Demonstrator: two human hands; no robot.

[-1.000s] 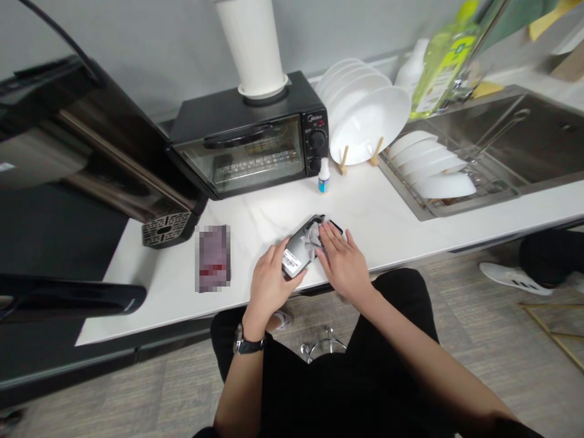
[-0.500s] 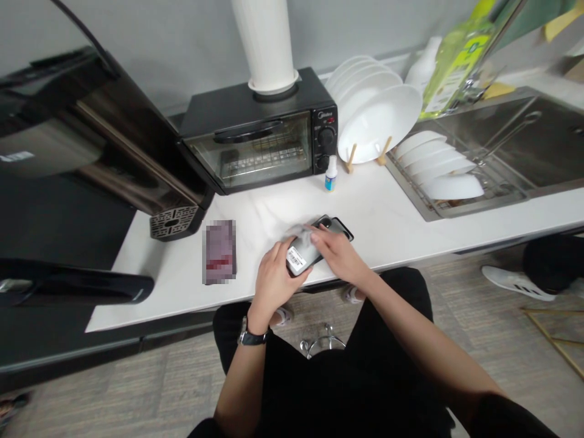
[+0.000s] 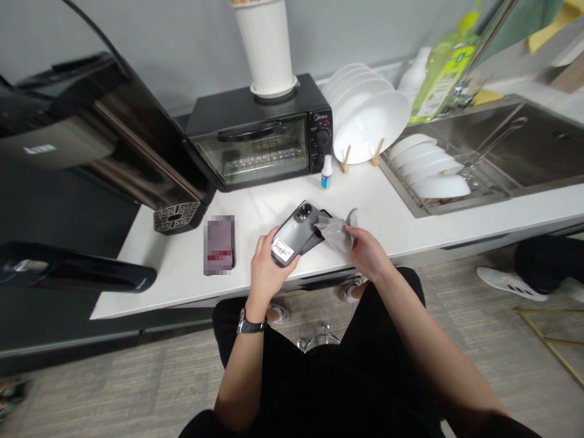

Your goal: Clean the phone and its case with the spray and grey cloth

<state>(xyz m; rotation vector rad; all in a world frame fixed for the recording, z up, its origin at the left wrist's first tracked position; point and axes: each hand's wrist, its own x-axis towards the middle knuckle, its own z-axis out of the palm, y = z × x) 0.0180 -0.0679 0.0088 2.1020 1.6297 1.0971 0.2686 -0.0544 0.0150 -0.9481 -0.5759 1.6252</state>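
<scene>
Dark grey smartphone [image 3: 292, 234] lies angled on the white stone countertop [image 3: 387, 228], back facing up, with its camera bump at the far end and a white barcode sticker [image 3: 283, 250] at the near end. Black phone-shaped piece [image 3: 322, 230] sits directly under and beside it at 2 o'clock; whether this is a case or a second phone cannot be determined. Left hand [image 3: 274, 267] is closed around the near end of the smartphone, fingers [image 3: 274, 243] curled over its edge, with a firm hold. Right hand [image 3: 367, 252] is partly closed and pinches a crumpled grey wipe [image 3: 335, 234] between thumb and fingers; the wipe touches the black piece. Black wristwatch [image 3: 250, 325] is worn on the left wrist. Reference positions from the smartphone, with 12 o'clock toward the wall: small bottle with a blue label [image 3: 326, 173] at 1 o'clock, black toaster oven [image 3: 260, 149] at 12 o'clock, and pixelated object [image 3: 219, 244] at 9 o'clock. White plates [image 3: 365, 118] stand in a wooden rack at 1 o'clock. Stainless steel sink [image 3: 493, 146] lies at 2 o'clock, with 1 green bottle [image 3: 444, 76] behind it.
</scene>
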